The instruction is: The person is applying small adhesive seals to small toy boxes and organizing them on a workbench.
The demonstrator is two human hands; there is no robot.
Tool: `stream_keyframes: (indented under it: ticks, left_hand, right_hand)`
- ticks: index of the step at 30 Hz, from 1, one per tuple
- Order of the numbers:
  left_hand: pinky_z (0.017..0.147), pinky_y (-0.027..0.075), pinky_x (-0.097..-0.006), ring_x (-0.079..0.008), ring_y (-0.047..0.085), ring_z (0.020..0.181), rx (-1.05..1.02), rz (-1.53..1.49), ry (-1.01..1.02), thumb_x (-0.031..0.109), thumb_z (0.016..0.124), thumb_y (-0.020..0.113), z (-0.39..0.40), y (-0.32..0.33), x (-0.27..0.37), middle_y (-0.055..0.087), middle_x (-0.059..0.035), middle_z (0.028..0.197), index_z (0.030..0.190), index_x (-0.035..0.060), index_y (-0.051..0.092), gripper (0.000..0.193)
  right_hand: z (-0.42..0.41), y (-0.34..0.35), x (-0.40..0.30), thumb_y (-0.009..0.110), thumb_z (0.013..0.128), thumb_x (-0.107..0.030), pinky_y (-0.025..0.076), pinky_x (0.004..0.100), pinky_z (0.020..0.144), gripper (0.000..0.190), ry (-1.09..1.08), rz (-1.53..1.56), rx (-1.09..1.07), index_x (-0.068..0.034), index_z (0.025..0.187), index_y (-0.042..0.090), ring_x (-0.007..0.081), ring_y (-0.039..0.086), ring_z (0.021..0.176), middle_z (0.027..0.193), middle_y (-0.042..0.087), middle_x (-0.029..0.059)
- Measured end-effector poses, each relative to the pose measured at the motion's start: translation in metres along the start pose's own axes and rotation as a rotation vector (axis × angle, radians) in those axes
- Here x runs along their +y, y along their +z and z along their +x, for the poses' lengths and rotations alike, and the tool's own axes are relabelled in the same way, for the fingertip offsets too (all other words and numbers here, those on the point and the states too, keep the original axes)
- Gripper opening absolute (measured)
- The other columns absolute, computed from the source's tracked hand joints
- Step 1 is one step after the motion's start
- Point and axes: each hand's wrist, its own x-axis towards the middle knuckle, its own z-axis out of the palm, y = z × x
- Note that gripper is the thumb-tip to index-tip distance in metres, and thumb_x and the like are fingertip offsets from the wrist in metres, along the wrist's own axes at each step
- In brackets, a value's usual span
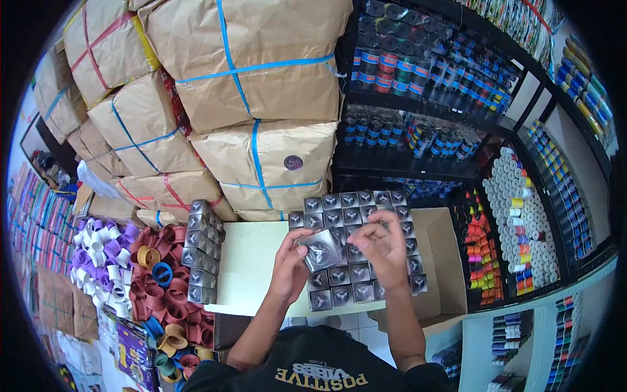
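My left hand [293, 267] grips a small dark grey carton [321, 251] with a silver winged emblem on its face, tilted above the table. Just to its right, my right hand [382, 250] is raised with bent fingers apart and nothing between them. Below both hands, several rows of matching cartons [361, 288] stand side by side on a pale yellow tabletop [250, 259]; my right hand and forearm hide some of them. Another stack of such cartons [201, 250] rises at the table's left end.
Left of the table lie heaps of reddish plastic rings [166, 274] and purple and white rings [105, 259]. Paper-wrapped bundles [274, 161] tower behind. An open cardboard box [441, 264] adjoins the cartons at right, near shelves of thread spools [519, 220].
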Motion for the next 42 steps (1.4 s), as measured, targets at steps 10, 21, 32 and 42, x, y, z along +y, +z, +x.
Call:
stream_keyframes:
  ticks: [10,21,32,42]
  left_hand:
    - [0.105,0.044,-0.0412,-0.0214,0.058,0.121,0.122,0.103,-0.056,0.034,0.110,0.042,-0.013,0.012,-0.004,0.061,-0.0097,0.132,0.139,0.0054,0.048,0.041]
    - [0.102,0.050,-0.0467,-0.0246,0.057,0.124,0.059,0.200,-0.172,0.035,0.104,0.054,-0.035,0.023,-0.002,0.053,-0.0093,0.137,0.147,0.0127,0.041,0.051]
    - [0.102,0.042,-0.0322,-0.0164,0.053,0.119,-0.098,0.505,0.027,0.019,0.100,0.059,-0.040,0.014,0.000,0.053,-0.0071,0.133,0.143,0.0067,0.046,0.047]
    - [0.100,0.044,-0.0298,-0.0131,0.053,0.115,-0.056,0.635,0.062,0.002,0.091,0.069,-0.046,0.028,0.004,0.053,-0.0051,0.130,0.141,0.0060,0.048,0.054]
  right_hand:
    - [-0.066,0.028,0.025,0.066,0.094,0.005,0.051,0.0333,0.096,0.040,0.061,0.077,0.136,-0.001,0.125,0.041,0.0194,0.066,0.105,0.100,0.068,0.0104]
    - [-0.089,0.043,0.032,0.066,0.094,0.005,0.051,0.0292,0.088,0.040,0.067,0.016,0.188,-0.002,0.125,0.041,0.0144,0.066,0.096,0.101,0.068,0.0116]
    - [-0.099,0.050,0.026,0.066,0.093,0.007,0.052,0.0294,0.090,0.045,0.114,-0.022,0.198,-0.003,0.126,0.039,0.0138,0.066,0.097,0.099,0.068,0.0117]
    - [-0.104,0.054,0.024,0.067,0.093,0.007,0.052,0.0282,0.086,0.045,0.122,-0.006,0.208,-0.004,0.126,0.039,0.0131,0.065,0.094,0.097,0.068,0.0108]
